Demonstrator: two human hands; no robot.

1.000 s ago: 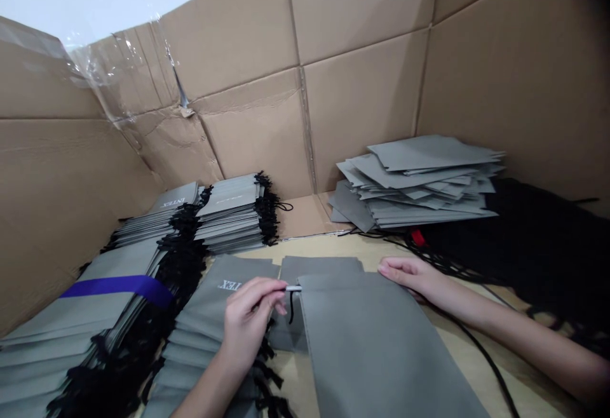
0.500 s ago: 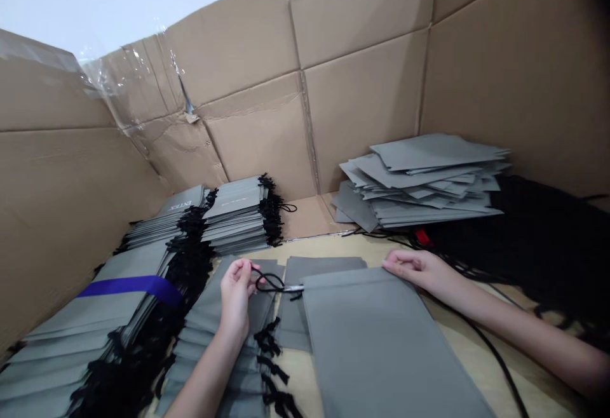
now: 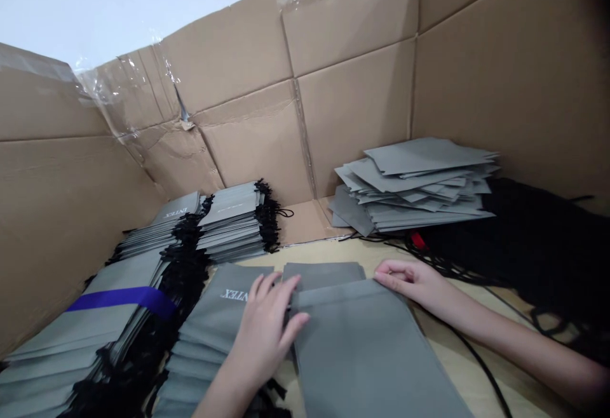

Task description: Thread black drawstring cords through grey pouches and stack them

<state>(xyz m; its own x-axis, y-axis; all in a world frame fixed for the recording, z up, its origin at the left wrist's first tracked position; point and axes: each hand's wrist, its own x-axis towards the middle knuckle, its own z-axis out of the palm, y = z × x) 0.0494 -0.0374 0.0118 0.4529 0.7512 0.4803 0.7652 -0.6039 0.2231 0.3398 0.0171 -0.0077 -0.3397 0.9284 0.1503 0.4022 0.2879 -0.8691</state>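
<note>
Left hand shifted rightward, splayed, right hand pinching flat, plain grey bag

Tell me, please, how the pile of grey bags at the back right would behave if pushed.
The pile would probably slide apart, its edges being uneven. Its bags look thin, so probably light. The slanting bag at left might slip first.

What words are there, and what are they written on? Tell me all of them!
"INTEX": white letters on the near grey stack, right beside the left hand.
"INTEX": on the back-left grey stack.
Back-middle grey stack: pale writing, too small and blurred to read.
</note>
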